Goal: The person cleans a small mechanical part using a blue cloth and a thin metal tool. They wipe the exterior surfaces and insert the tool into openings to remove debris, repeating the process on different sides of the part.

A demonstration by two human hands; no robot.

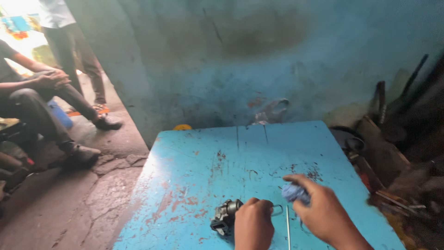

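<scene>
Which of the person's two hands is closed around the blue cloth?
The right hand: it grips the crumpled blue cloth above the blue table. The left hand rests instead on the dark metal part.

Two bare hands enter from six o'clock. The left hand [253,221] is curled into a loose fist, knuckles up, its grip closed, thumb side toward nine o'clock. The right hand [319,208] lies palm down toward five o'clock, fingers bunched and pointing to ten o'clock, wrist angled away.
</scene>
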